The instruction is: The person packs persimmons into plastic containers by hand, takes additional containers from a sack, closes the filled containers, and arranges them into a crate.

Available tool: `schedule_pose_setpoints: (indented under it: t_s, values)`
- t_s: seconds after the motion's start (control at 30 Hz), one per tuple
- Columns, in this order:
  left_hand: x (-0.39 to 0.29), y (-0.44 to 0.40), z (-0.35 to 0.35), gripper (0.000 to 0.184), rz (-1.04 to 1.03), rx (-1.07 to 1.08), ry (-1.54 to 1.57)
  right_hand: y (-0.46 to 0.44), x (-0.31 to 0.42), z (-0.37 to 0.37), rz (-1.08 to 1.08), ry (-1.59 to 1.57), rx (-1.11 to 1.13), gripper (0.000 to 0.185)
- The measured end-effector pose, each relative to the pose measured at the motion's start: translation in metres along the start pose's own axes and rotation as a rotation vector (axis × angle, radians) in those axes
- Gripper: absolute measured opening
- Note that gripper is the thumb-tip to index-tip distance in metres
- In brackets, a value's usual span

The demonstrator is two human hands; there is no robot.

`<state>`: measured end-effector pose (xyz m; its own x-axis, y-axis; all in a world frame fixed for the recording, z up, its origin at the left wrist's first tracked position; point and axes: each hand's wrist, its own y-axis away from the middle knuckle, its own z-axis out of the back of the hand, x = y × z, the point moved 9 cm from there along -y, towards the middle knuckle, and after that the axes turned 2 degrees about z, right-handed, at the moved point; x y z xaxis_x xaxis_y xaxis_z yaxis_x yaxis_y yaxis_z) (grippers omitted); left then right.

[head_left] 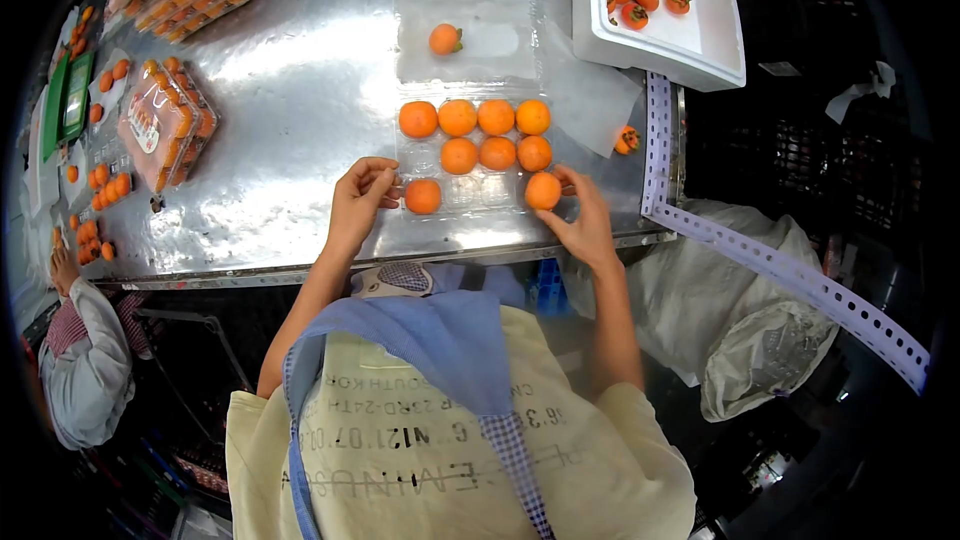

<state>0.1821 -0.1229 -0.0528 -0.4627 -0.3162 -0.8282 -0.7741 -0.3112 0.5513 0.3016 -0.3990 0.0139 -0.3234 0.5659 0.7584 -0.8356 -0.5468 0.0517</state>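
Fruit being seated at the clear tray's near right corner.
Right hand holds orange fruit between thumb and fingers; left hand, fingers narrow, at left edge, grip unconfirmed. Judged: next move calls for gentle settling, level release.

Your bare left hand curls with its thumb near the bent fingers; your bare right hand curves inward, thumb apart from its fingers, wrist nearer you than both.
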Motion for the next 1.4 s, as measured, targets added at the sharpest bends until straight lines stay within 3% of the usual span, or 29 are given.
schedule_pose_setpoints:
  t_s: [0.4,0.5,0.57,0.63,0.77,0.97,1.1,1.2,1.4]
  values:
    - [0.019,-0.001,0.008,0.017,-0.003,-0.005,-0.033,-0.006,0.009,-0.010,0.200,0.240,0.037,0.053]
    - [0.021,-0.002,0.010,0.017,-0.002,-0.032,-0.047,-0.022,0.016,0.022,0.110,-0.012,-0.050,0.051]
    - [0.024,-0.002,0.010,0.017,0.003,-0.055,-0.066,-0.049,0.024,0.071,0.163,0.087,-0.172,0.050]
    - [0.029,-0.002,0.007,0.018,-0.003,-0.029,-0.077,-0.083,0.021,0.117,0.189,-0.150,-0.302,0.049]
    - [0.024,0.005,0.005,0.019,-0.002,-0.037,-0.102,-0.129,0.045,0.175,0.290,-0.074,-0.503,0.048]
    - [0.034,0.010,0.012,0.018,0.001,-0.059,-0.072,-0.157,0.059,0.189,0.349,-0.079,-0.624,0.049]
    - [0.043,0.013,0.009,0.017,-0.008,-0.044,-0.070,-0.112,0.077,0.111,0.406,0.161,-0.107,0.048]
    - [0.051,0.013,0.004,0.017,0.003,-0.036,-0.056,-0.064,0.036,0.037,0.389,0.175,0.205,0.047]
    - [0.049,0.007,0.002,0.025,-0.038,-0.142,-0.072,-0.021,0.007,-0.005,0.361,0.255,0.189,0.047]
